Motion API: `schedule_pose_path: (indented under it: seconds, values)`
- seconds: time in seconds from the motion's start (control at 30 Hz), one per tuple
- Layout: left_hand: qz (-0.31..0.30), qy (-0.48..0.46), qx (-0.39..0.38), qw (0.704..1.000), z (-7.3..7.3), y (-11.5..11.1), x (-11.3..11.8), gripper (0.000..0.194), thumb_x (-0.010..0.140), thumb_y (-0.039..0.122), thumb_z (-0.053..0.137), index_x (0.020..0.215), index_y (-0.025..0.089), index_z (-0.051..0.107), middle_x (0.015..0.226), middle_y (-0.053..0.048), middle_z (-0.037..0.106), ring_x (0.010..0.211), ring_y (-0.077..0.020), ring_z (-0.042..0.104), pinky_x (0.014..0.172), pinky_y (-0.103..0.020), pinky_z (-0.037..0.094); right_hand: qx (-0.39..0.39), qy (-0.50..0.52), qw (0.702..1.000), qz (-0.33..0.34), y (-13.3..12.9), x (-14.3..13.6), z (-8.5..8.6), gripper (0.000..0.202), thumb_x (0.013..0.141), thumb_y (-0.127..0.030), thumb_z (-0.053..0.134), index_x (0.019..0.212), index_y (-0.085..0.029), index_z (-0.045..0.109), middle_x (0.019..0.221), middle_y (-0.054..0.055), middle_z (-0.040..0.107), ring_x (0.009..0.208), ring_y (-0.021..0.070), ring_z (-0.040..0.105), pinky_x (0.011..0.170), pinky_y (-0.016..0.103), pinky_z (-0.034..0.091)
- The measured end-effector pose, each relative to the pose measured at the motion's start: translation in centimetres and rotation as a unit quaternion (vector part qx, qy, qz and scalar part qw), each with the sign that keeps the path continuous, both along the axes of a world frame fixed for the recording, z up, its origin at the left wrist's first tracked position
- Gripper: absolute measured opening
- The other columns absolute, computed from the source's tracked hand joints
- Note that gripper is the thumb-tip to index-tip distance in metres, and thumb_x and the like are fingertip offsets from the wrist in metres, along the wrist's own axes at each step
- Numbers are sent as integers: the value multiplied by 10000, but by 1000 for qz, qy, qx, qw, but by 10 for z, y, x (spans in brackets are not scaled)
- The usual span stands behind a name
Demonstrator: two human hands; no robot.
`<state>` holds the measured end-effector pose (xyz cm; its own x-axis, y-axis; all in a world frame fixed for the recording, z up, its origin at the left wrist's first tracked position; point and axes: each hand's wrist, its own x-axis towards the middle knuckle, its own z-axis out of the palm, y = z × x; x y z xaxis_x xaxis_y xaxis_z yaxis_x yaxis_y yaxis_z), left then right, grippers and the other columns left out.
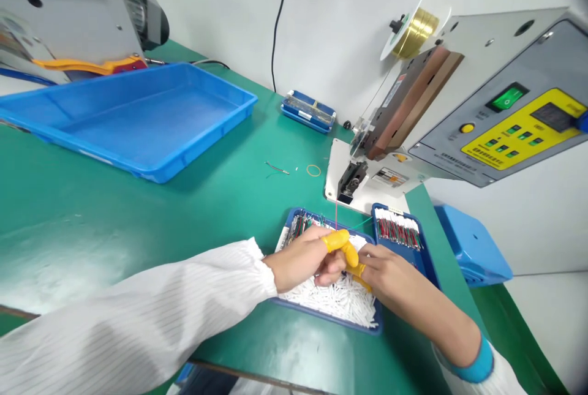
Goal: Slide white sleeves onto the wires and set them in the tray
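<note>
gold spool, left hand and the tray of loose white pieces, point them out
Gold spool [416, 33]: head view, on the winding.
Left hand [304, 254]: head view, back of hand.
Tray [331, 317]: head view, front rim.

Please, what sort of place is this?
Most likely a wiring assembly workplace, judging by the bench machine with its golden spool, the blue tray of small white pieces, and the red and green wires.
</note>
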<state>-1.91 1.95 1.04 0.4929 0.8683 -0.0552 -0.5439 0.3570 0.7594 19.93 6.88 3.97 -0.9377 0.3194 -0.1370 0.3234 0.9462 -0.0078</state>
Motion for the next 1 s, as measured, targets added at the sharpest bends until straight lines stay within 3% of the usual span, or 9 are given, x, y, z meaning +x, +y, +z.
schedule_pose_path:
  seconds: [0.13, 0.2, 0.27, 0.4, 0.43, 0.5, 0.63, 0.83, 1.0]
  values:
    - [20, 11, 10, 1000, 3, -1, 0, 415, 954, 520, 581, 769, 165, 475, 556, 72, 452, 401, -44, 387, 427, -188, 268, -95, 81, 992, -30, 0, -2, 16, 225, 1026, -99, 507, 899, -179, 675, 833, 52, 656, 821, 200, 575, 777, 348, 514]
    - [27, 29, 23, 999, 4, -2, -1, 450, 951, 538, 594, 732, 161, 481, 531, 70, 445, 403, -47, 393, 431, -189, 279, -189, 185, 962, -68, 2, 1, 20, 123, 1026, -187, 587, 1048, -195, 708, 902, 58, 685, 849, 190, 612, 785, 335, 530]
    - [31, 65, 35, 997, 4, -3, -2, 489, 962, 551, 575, 682, 162, 482, 497, 65, 436, 402, -54, 390, 433, -193, 289, -266, 316, 901, -136, 4, 4, 15, 135, 979, -233, 686, 1109, -222, 722, 969, 59, 715, 865, 184, 661, 769, 316, 555]
    - [23, 186, 64, 980, 2, -8, -2, 585, 1015, 563, 452, 600, 155, 502, 455, 31, 453, 415, -65, 399, 470, -206, 321, -336, 528, 733, -265, 7, 3, -12, 149, 909, -214, 760, 1052, -246, 731, 931, 27, 743, 842, 165, 704, 761, 287, 595]
    - [21, 212, 72, 974, 1, -10, -2, 598, 1023, 552, 431, 581, 155, 498, 453, 23, 455, 427, -69, 406, 486, -210, 330, -352, 549, 707, -275, 6, 2, -18, 162, 899, -208, 766, 1051, -248, 729, 919, 19, 739, 838, 157, 701, 768, 281, 597]
    - [19, 250, 86, 964, 0, -12, -3, 609, 1034, 524, 393, 558, 157, 492, 451, 11, 454, 448, -80, 421, 511, -218, 351, -387, 553, 684, -276, 1, -3, -25, 142, 894, -197, 764, 1022, -245, 722, 907, 6, 720, 822, 135, 683, 757, 254, 588]
    - [-1, 296, 95, 950, -4, -14, -5, 663, 1046, 547, 313, 548, 158, 510, 451, -8, 466, 452, -96, 438, 510, -230, 360, -400, 540, 687, -277, -7, -6, -23, 80, 942, -211, 705, 1012, -241, 682, 929, 4, 684, 825, 122, 659, 746, 247, 572]
    - [35, 369, 108, 922, -9, -19, -9, 718, 1039, 650, 321, 573, 148, 537, 478, -9, 496, 468, -83, 433, 527, -226, 348, -188, 494, 801, -281, -9, 5, -15, 247, 994, -196, 612, 1219, -259, 693, 1012, 46, 715, 913, 179, 679, 860, 347, 563]
    - [51, 410, 109, 904, -8, -20, -11, 720, 1038, 651, 328, 550, 157, 517, 458, -10, 481, 456, -85, 415, 523, -235, 331, -137, 485, 819, -274, -7, 9, -17, 248, 1004, -198, 603, 1219, -264, 709, 1051, 46, 745, 917, 181, 693, 824, 327, 581]
